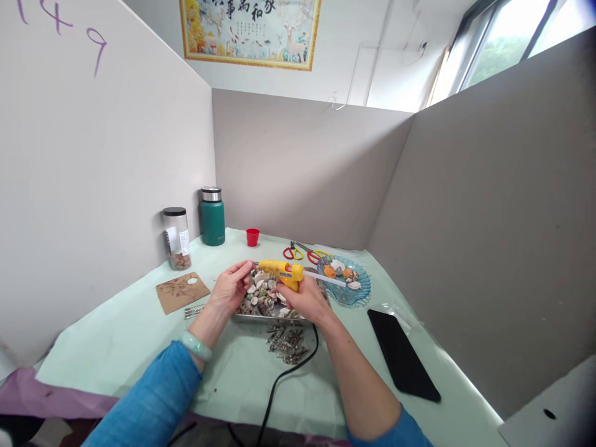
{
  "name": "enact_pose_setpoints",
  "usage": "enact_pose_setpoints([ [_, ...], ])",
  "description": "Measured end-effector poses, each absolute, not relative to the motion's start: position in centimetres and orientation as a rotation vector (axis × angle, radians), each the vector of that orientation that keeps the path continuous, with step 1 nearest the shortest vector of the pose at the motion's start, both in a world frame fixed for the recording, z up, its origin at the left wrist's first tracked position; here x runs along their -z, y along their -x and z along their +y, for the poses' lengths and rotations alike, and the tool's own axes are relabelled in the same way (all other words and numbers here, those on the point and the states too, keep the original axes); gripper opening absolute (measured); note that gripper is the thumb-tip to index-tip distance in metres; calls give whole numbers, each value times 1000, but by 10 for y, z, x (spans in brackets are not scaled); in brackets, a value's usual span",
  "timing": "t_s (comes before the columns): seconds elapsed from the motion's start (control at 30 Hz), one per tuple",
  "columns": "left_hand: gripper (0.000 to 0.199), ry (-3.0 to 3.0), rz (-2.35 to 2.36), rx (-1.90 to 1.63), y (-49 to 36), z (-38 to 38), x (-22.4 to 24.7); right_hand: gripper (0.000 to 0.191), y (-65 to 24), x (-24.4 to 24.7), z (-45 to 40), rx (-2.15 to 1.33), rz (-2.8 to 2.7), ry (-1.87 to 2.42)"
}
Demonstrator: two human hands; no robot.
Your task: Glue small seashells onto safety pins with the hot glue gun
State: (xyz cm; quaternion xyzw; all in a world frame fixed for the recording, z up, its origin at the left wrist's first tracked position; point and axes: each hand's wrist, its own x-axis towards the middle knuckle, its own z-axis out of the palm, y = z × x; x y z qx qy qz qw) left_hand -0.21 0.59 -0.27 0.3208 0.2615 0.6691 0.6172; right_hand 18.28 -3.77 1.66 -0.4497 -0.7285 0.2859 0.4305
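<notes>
Far L, on the pale green cover [125,347], lay a brown card [170,298] w/ a white disc [192,281] on it. Behind it stood a clear jar [172,233], black lid, brown bits [180,261] at the bottom; next, a green bottle [213,221], upright. A few metal pieces [193,311] lay near the card, just beside the L forearm, which had a pale bangle [197,346] & blue sleeve [153,388].

The L hand [228,288] had thumb & fingertips drawn nearly together at the front end of a yellow glue gun [274,267]; couldn't tell if they pinched anything. A red cup [252,237] stood farther back. The gun was held level above a metal tray [274,319] of shells [263,303], approx. mid-table. Nearer, a pile of metal clips [286,345] lay beside a black cord [278,377].

The R hand [305,299] was wrapped round the gun's handle, w/ a pale glue stick [326,279] jutting from the rear twd a blue dish [344,298] w/ shells etc. Scissors [313,256] lay behind. Far R: a flat black slab [403,357].
</notes>
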Motion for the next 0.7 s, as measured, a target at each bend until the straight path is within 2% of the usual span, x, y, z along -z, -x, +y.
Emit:
enact_pose_setpoints([
  [0.7, 27, -736, 623, -1544, 2, 5, 3, 19, -183, -12, -34, -640, -1818, 1128],
])
